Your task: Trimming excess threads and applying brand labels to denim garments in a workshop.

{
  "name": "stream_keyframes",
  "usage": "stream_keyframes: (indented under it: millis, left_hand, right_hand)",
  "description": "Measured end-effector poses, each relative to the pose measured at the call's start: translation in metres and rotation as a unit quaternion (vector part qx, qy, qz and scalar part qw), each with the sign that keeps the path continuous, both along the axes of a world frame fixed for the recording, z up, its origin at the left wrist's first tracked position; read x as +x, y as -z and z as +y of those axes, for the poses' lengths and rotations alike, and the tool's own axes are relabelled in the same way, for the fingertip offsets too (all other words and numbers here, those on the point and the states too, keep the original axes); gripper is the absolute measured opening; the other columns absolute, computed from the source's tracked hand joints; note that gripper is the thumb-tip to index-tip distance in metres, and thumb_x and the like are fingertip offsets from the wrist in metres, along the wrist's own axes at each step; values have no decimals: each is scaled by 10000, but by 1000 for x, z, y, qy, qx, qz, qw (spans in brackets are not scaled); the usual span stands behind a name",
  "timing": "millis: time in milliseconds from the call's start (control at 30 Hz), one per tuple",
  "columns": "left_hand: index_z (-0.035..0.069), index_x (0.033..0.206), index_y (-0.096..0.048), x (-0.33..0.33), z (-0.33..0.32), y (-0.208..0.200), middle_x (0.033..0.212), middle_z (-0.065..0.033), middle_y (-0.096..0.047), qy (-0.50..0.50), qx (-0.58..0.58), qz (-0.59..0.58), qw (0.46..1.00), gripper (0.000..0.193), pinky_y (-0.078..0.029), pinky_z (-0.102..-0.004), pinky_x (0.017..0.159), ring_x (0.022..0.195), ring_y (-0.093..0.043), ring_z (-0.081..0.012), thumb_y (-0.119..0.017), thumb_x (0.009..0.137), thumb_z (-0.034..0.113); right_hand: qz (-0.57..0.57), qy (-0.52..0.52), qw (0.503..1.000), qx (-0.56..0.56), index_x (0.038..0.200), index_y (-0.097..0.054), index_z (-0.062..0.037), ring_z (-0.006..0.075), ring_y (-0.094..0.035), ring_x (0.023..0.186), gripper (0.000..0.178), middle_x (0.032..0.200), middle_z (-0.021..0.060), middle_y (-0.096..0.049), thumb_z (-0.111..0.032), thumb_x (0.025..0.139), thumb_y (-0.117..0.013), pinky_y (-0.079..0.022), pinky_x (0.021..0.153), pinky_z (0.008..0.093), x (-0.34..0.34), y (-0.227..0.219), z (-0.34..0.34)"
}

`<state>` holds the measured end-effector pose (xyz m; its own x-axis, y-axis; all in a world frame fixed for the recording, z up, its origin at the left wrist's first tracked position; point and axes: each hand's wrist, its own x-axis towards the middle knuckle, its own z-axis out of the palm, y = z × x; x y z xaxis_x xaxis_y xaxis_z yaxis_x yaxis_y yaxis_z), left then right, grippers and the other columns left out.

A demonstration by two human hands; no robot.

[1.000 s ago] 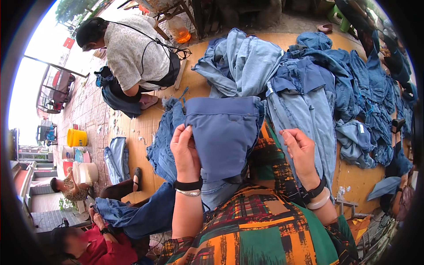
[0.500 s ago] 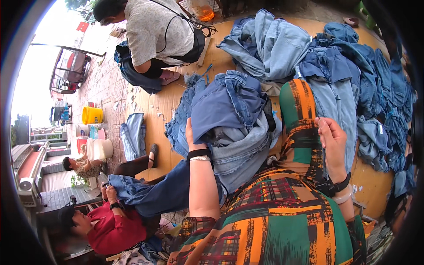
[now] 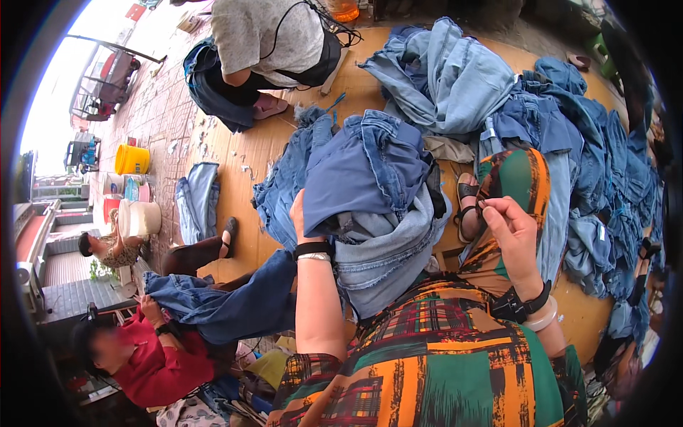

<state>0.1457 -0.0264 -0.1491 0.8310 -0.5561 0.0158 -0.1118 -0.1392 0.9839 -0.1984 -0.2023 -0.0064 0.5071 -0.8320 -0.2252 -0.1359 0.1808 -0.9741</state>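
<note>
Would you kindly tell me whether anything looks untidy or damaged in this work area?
Pale scraps lie scattered over the tan floor covering to the left, loose and untidy. Beside the held garment, the blue denim has a ragged, frayed edge, though whether that is damage I cannot tell.

Lap jeans [image 3: 391, 263]: faded blue; cloth panel [image 3: 348, 174]: slate blue. Wearer's clothing [image 3: 455, 370]: green, orange, black, with plaid patches. Floor sheet [image 3: 366, 77]: tan. Near co-worker's shirt [image 3: 160, 363]: red; far co-worker's shirt [image 3: 245, 43]: pale grey. Bucket [image 3: 131, 159]: yellow
</note>
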Motion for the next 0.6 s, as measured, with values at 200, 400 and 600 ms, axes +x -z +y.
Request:
stream_keyframes:
  millis: [200, 400, 600]
  left_hand:
    - [-1, 975, -659, 5, 19, 6, 898, -59, -671, -8, 90, -181, 979, 126, -520, -279, 737, 814, -653, -148, -569, 888, 10]
    - [-2, 969, -663, 15, 32, 5, 886, -75, -668, -5, 192, -245, 950, 125, -530, -278, 724, 814, -661, -154, -593, 871, 28]
    - [7, 980, -675, 11, 40, 14, 971, -117, -684, 22, 214, -333, 918, 166, -527, -346, 802, 901, -658, -194, -635, 857, 111]
  right_hand:
    - [-43, -93, 994, 27, 1164, -588, 1, 11, -402, 696, 358, 801, -77, -439, -62, 841, -730, -347, 624, 164, 26, 19, 3]
    - [6, -247, 958, -149, 1112, -663, -54, 97, -442, 610, 345, 695, -5, -511, -46, 779, -754, -365, 577, 236, 98, 5, 14]
    - [42, -243, 940, -237, 1026, -644, -54, 179, -562, 623, 266, 779, 73, -594, -35, 775, -729, -437, 586, 284, 145, 21, 29]
